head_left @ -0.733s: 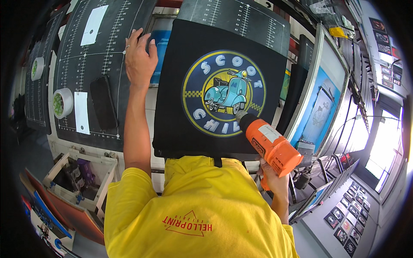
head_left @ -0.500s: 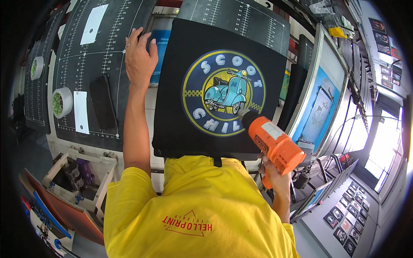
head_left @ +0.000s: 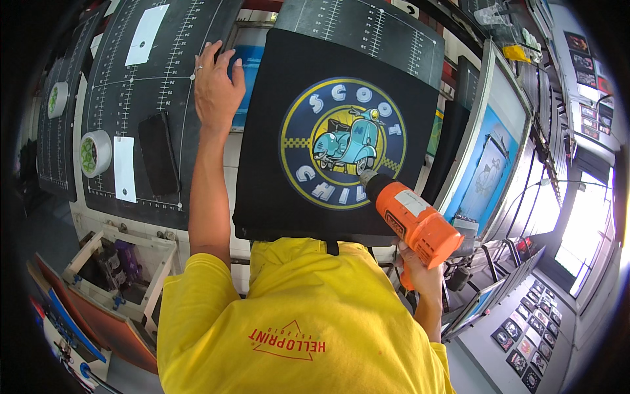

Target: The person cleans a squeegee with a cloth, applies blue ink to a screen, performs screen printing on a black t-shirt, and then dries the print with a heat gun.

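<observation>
Black fabric point(head_left: 262, 190) lies stretched over a flat board in front of me, printed with a round badge point(head_left: 344, 143) of a turquoise scooter in yellow and navy rings. My right hand point(head_left: 423, 269) is wrapped around the handle of an orange heat gun point(head_left: 420, 220). Its metal nozzle hangs over the lower right of the badge, close to the scooter's front wheel. Off to the left, my left hand point(head_left: 220, 92) has its fingers apart and holds nothing. It is by the right edge of a dark ruled board point(head_left: 147, 98), a ring on one finger.
On the ruled board are a black phone-like slab point(head_left: 159, 154), a tape roll point(head_left: 96, 154) and white paper strips point(head_left: 125, 169). A framed blue printing screen point(head_left: 482, 177) leans at the right. Another ruled board point(head_left: 357, 23) sits beyond the fabric. A wooden frame point(head_left: 121, 269) stands lower left.
The heat gun has shifted slightly left, its nozzle a little lower over the badge. My left hand stays almost in place, fingers still apart.
</observation>
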Demonstrator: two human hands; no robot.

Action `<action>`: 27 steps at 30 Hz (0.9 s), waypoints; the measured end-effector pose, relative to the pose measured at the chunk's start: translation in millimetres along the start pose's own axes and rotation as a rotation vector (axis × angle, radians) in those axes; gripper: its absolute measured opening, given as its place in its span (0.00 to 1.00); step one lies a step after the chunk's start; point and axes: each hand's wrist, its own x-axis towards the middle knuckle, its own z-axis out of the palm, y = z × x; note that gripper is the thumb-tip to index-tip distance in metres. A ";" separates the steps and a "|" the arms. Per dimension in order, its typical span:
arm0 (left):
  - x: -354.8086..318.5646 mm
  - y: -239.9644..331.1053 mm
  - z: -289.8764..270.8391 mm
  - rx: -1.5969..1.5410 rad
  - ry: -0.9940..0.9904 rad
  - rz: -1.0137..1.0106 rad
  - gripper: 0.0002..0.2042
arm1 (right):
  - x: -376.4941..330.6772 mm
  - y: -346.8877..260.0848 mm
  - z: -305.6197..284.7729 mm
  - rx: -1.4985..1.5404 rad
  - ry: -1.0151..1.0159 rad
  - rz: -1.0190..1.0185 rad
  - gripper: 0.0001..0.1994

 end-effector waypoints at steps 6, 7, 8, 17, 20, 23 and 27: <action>-0.3 0.8 -0.5 -0.006 -0.003 -0.002 0.13 | 3.4 21.5 -5.8 -0.164 -0.031 -0.064 0.16; -0.5 0.2 -1.1 0.005 -0.003 -0.005 0.13 | 2.8 20.4 -5.1 -0.167 -0.041 -0.079 0.16; -1.4 0.6 -0.5 0.014 -0.005 -0.007 0.13 | 2.1 20.7 -4.4 -0.167 -0.050 -0.093 0.16; -0.4 3.3 0.1 -0.017 0.010 -0.022 0.12 | 15.1 -0.2 8.5 -0.044 0.021 -0.023 0.17; 1.1 1.8 -0.2 -0.007 0.022 0.012 0.12 | 19.0 -0.7 9.4 -0.031 0.018 -0.058 0.16; -0.5 1.7 0.8 -0.009 0.014 0.003 0.12 | 20.7 -6.4 7.9 -0.066 -0.048 -0.075 0.15; 0.2 4.3 -2.2 -0.006 0.018 0.001 0.12 | 27.1 -10.8 13.4 0.023 0.020 -0.048 0.15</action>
